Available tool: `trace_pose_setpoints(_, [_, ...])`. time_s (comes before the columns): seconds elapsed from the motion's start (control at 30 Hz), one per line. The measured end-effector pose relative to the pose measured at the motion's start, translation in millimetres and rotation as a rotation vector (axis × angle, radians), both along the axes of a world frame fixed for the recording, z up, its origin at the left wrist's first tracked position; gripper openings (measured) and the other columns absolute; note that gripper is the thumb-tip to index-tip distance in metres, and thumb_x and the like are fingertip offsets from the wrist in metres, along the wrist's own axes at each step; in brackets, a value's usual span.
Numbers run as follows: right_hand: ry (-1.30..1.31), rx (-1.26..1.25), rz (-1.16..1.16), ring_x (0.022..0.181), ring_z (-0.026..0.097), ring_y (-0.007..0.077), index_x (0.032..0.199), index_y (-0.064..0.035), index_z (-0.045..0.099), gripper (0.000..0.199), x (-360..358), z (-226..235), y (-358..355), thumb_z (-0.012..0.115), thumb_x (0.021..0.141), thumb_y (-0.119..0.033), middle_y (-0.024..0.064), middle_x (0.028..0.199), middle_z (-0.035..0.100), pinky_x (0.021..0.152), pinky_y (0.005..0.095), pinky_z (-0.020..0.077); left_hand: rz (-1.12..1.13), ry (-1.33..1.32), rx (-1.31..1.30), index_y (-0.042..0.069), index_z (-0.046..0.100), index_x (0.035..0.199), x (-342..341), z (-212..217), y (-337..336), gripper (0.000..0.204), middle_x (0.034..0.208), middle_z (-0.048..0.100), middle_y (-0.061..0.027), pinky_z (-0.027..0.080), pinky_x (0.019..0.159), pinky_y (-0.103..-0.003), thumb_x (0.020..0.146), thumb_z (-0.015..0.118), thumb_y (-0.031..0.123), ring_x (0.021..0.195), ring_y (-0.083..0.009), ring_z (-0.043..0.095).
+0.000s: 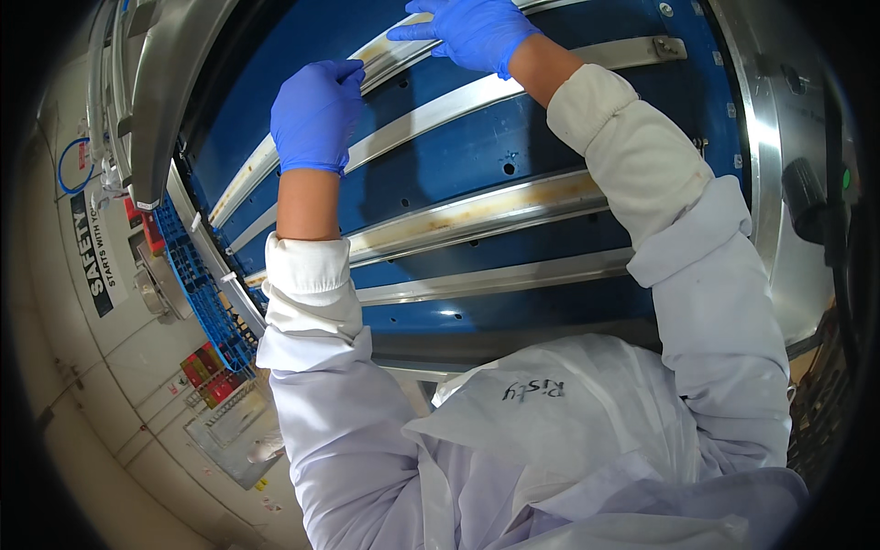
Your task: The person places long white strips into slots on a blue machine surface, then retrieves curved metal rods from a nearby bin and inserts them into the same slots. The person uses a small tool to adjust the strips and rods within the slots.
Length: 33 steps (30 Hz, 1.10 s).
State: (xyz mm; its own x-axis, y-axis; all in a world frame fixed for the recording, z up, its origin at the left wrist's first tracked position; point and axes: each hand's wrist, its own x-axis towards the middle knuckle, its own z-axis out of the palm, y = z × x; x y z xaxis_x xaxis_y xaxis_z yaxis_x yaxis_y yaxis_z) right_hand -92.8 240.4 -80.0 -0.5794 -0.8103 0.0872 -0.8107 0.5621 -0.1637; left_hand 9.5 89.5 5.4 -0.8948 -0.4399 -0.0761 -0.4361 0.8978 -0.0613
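Left hand [314, 115] in blue glove, fingers curled and pinching a curved steel rail [385, 62] near the top edge of a blue perforated panel [477, 151], right hand [472, 32] resting open, flat on the same rail, white smooth sleeves [316, 293], stained parallel steel strips [477, 215] below

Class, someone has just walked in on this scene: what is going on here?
A person in a white coat and blue gloves reaches into a blue machine bed crossed by metal rails. The left hand and the right hand both rest on the top rail. The lower rails show brownish staining.
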Motion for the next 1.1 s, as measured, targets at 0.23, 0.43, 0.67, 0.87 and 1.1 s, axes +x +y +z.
trace_pose_setpoints(0.23, [0.004, -0.023, 0.02, 0.133, 0.039, 0.0423, 0.136, -0.0403, 0.048, 0.043, 0.8, 0.7, -2.1, 0.049, 0.093, -0.039, 0.0015, 0.14, 0.048, 0.106, 0.0657, 0.0233, -0.022, -0.028, -0.115, 0.021, 0.075, 0.098, -7.0, -9.2, 6.6, 0.019, 0.092, 0.071, -0.008, 0.053, 0.079, -0.037, 0.085, 0.064, 0.028, 0.086, -0.0299, 0.068])
trace_pose_setpoints(0.43, [0.016, -0.101, 0.011, 0.133, 0.039, 0.0414, 0.134, -0.0401, 0.05, 0.041, 2.6, -2.1, 3.8, 0.05, 0.093, -0.037, 0.0015, 0.136, 0.051, 0.106, 0.065, 0.0239, -0.036, -0.007, -0.043, 0.021, 0.075, 0.099, -5.1, 4.4, 4.3, 0.019, 0.093, 0.071, -0.0085, 0.053, 0.08, -0.037, 0.084, 0.065, 0.028, 0.087, -0.0302, 0.068])
trace_pose_setpoints(0.67, [-0.016, -0.132, 0.027, 0.134, 0.038, 0.0407, 0.134, -0.0383, 0.051, 0.04, -0.4, -5.5, 1.3, 0.049, 0.094, -0.034, 0.0016, 0.137, 0.051, 0.106, 0.0649, 0.0232, 0.004, -0.008, 0.027, 0.02, 0.076, 0.095, -9.1, 2.5, 11.1, 0.018, 0.091, 0.071, -0.0103, 0.053, 0.079, -0.037, 0.083, 0.064, 0.027, 0.085, -0.0305, 0.068])
trace_pose_setpoints(0.87, [0.023, -0.139, 0.012, 0.135, 0.037, 0.0403, 0.133, -0.0361, 0.052, 0.041, -0.1, -16.9, 0.8, 0.052, 0.092, -0.035, 0.001, 0.141, 0.049, 0.108, 0.0636, 0.0218, -0.117, 0.002, -0.131, 0.019, 0.076, 0.093, -21.0, -10.5, 16.7, 0.017, 0.089, 0.071, -0.0107, 0.053, 0.077, -0.037, 0.084, 0.065, 0.028, 0.084, -0.0306, 0.068])
trace_pose_setpoints(1.1, [0.14, -0.243, -0.122, 0.134, 0.038, 0.0375, 0.131, -0.038, 0.054, 0.043, 5.7, -27.0, 0.2, 0.056, 0.088, -0.041, -0.0012, 0.139, 0.05, 0.11, 0.0612, 0.018, -0.032, 0.18, 0.106, 0.018, 0.075, 0.097, 11.0, -22.7, 1.3, 0.02, 0.086, 0.07, -0.0122, 0.053, 0.074, -0.038, 0.086, 0.065, 0.031, 0.08, -0.0314, 0.067])
